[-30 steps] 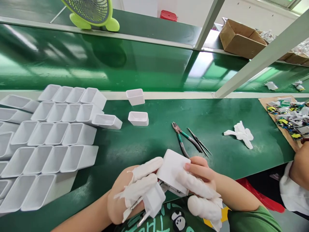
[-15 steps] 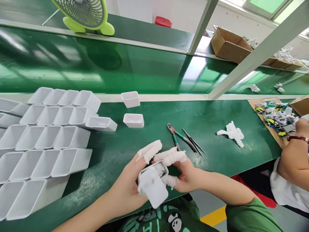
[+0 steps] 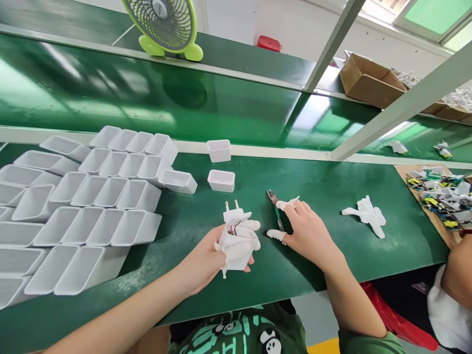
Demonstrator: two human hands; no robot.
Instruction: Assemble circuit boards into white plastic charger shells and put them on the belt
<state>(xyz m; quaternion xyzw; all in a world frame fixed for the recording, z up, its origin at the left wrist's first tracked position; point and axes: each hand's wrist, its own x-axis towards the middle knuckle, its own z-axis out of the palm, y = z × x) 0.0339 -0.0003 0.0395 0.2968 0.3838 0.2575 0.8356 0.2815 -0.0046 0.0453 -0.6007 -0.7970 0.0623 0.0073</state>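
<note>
My left hand point(image 3: 212, 255) is closed around a white two-pin power plug point(image 3: 233, 215). Its metal pins point away from me, and thin red and dark wires show in its open side. White wrappings on my fingers hide part of it. My right hand point(image 3: 309, 231), with wrapped fingertips, hovers over or rests by the cutting pliers point(image 3: 278, 212). Its thumb and forefinger are spread to either side of the green handles. Whether it touches them I cannot tell. The palm covers the handle ends and the spot where tweezers lay.
Rows of white open-topped rectangular cases point(image 3: 136, 194) fill the left side. Two single cases point(image 3: 221, 181) stand behind my hands. Crumpled white material point(image 3: 368, 215) lies to the right, before a cardboard sheet of small parts point(image 3: 438, 196) and another person's arm point(image 3: 457, 268).
My right hand has left the white piece and moved right to the pliers. My left hand alone now holds it, turned so the pins show. The view has shifted left.
</note>
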